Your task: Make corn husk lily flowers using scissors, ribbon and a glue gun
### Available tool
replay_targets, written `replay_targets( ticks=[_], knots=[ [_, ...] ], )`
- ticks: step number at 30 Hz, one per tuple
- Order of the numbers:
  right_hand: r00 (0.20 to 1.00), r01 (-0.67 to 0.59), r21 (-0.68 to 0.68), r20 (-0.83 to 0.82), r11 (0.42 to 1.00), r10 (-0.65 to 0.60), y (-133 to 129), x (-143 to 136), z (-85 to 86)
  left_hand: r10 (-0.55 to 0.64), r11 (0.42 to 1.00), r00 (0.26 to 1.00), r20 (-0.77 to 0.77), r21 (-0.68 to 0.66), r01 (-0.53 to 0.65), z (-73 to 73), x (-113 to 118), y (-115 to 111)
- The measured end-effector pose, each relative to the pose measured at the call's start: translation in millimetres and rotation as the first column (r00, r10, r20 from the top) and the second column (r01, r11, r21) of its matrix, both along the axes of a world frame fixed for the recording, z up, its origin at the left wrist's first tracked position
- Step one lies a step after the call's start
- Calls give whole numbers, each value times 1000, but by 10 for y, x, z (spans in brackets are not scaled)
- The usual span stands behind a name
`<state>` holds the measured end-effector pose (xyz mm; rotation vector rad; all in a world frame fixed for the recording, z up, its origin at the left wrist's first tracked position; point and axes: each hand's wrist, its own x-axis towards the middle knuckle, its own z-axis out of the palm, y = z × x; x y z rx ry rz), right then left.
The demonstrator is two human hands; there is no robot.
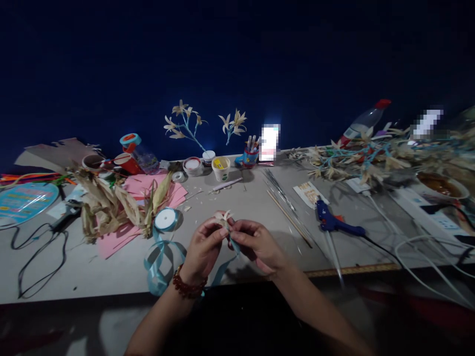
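Near the table's front edge my two hands meet around a small pale flower. My left hand (pixel 207 243), with a dark red beaded bracelet at its wrist, pinches the flower (pixel 224 218) between thumb and fingers. My right hand (pixel 258 243) has its fingertips closed on the blue ribbon (pixel 236 247) just below the blossom. The ribbon hangs down between the hands, and loops of it lie left of my left hand, beside a ribbon spool (pixel 166 218). Whatever stem the ribbon covers is hidden by my fingers.
Dried husks (pixel 129 210) lie on pink sheets (pixel 111 245) at the left. Right of my hands are wires, wooden sticks (pixel 289 218) and a blue glue gun (pixel 339 225) with a cord. Cups (pixel 221 170), a lit phone (pixel 269 143) and finished flower sprays (pixel 193 129) stand behind.
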<state>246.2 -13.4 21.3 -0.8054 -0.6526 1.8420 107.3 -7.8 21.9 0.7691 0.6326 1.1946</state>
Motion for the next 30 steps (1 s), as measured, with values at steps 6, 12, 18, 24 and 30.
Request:
replay_targets(
  ticks=[6,12,18,24,30],
  knots=[
    [988,-92,-57,-134,994,84,-10,-22,-63,-68,989,997,41,-131,73,23,-16,15],
    [995,8,16,-96,1000,-7,-49,-66,-55,-46,983,997,58,-172,56,29,22,8],
    [941,169,346,220,923,-255,-79,-40,-65,127,988,991,30,-92,-124,-44,87,-53],
    [873,76,444,403,893,-275,-89,33,-38,145,989,989,-35,-17,-146,11,30,-61],
    [976,68,202,187,977,-107,-38,22,28,103,994,994,-26,-24,-103,63,-11,-38]
  ],
)
